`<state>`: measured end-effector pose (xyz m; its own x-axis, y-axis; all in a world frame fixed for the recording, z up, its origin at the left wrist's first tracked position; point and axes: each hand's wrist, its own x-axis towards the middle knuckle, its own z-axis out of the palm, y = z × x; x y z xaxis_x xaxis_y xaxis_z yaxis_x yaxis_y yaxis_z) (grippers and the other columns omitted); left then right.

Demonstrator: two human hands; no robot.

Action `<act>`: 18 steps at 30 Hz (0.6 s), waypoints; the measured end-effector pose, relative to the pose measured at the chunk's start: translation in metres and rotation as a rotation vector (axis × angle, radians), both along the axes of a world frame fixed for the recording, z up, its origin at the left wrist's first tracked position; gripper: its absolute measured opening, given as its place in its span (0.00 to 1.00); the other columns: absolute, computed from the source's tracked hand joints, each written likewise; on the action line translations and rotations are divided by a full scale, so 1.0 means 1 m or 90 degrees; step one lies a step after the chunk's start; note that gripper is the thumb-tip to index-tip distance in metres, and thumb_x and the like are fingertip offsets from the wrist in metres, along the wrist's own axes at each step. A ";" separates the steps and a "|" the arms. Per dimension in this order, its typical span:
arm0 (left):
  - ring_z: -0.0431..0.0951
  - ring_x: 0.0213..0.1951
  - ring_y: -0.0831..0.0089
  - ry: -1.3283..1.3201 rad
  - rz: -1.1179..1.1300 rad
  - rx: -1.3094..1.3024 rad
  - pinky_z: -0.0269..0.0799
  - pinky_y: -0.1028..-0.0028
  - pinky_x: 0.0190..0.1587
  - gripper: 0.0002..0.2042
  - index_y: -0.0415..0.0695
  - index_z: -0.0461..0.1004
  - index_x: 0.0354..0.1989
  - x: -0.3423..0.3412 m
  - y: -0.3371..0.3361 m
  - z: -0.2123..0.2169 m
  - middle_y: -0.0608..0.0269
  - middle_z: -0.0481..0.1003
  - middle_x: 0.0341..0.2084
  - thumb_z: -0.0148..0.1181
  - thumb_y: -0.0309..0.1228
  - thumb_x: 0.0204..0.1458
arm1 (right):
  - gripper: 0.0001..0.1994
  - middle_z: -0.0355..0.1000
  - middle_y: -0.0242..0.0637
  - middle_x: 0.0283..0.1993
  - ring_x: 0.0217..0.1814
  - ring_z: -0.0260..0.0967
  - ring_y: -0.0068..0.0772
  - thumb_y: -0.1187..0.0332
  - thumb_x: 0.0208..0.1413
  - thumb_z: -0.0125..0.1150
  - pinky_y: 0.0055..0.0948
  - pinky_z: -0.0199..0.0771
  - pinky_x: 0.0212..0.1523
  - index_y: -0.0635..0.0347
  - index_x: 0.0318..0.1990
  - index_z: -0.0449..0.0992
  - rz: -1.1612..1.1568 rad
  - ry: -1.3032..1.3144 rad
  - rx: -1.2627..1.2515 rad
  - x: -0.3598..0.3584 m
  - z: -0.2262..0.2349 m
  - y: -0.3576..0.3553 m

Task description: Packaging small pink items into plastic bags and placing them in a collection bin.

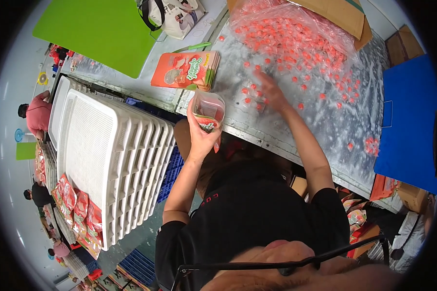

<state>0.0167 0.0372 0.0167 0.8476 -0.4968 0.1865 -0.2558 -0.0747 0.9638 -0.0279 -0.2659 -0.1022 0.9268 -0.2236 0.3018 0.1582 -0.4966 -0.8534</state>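
Observation:
My left hand [204, 138] is wrapped round a clear-backed stand-up pouch [210, 104], held upright with its mouth gaping near the table's front edge. Out over the metal table, my right hand [273, 92] hovers beside a few small red wrapped candies [246, 92]. Its fingers look stretched and apart, though somewhat blurred, and I see nothing held in them. Beyond it, a large heap of the same candies [296, 41] spills from a clear plastic liner [257, 9]. A stack of flat red printed pouches [184, 70] lies left of the pouch I hold.
White plastic trays [90, 126] stand stacked at my left, with filled red packets [75, 203] on top. A green knife [199, 46] lies behind the flat pouches. Farther back are a green board [97, 34] and tote bag [179, 17]. A blue panel [412, 116] borders the right.

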 end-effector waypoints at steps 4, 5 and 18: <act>0.62 0.62 0.60 0.032 -0.004 -0.023 0.59 0.63 0.64 0.46 0.39 0.47 0.69 -0.001 -0.002 -0.004 0.50 0.59 0.60 0.63 0.19 0.37 | 0.26 0.64 0.42 0.65 0.73 0.51 0.50 0.53 0.57 0.60 0.43 0.51 0.72 0.48 0.62 0.70 0.020 0.006 -0.462 -0.009 0.024 0.043; 0.62 0.62 0.60 0.038 -0.012 -0.025 0.59 0.63 0.64 0.46 0.38 0.48 0.69 -0.002 -0.004 -0.005 0.50 0.59 0.60 0.64 0.20 0.38 | 0.23 0.66 0.39 0.62 0.69 0.56 0.48 0.55 0.55 0.63 0.42 0.58 0.66 0.49 0.57 0.73 0.040 -0.039 -0.434 -0.010 0.021 0.043; 0.60 0.63 0.45 -0.335 -0.067 0.192 0.57 0.54 0.64 0.48 0.42 0.57 0.66 -0.006 -0.038 -0.013 0.46 0.60 0.60 0.76 0.25 0.30 | 0.07 0.72 0.39 0.30 0.30 0.71 0.39 0.69 0.52 0.65 0.34 0.74 0.33 0.63 0.33 0.77 -0.001 -0.005 0.195 -0.039 0.128 0.060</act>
<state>0.0106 -0.0004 0.0041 0.6236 -0.6691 0.4043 -0.7119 -0.2724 0.6473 -0.0666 -0.2059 0.0254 0.9245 -0.3063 0.2270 0.1643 -0.2171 -0.9622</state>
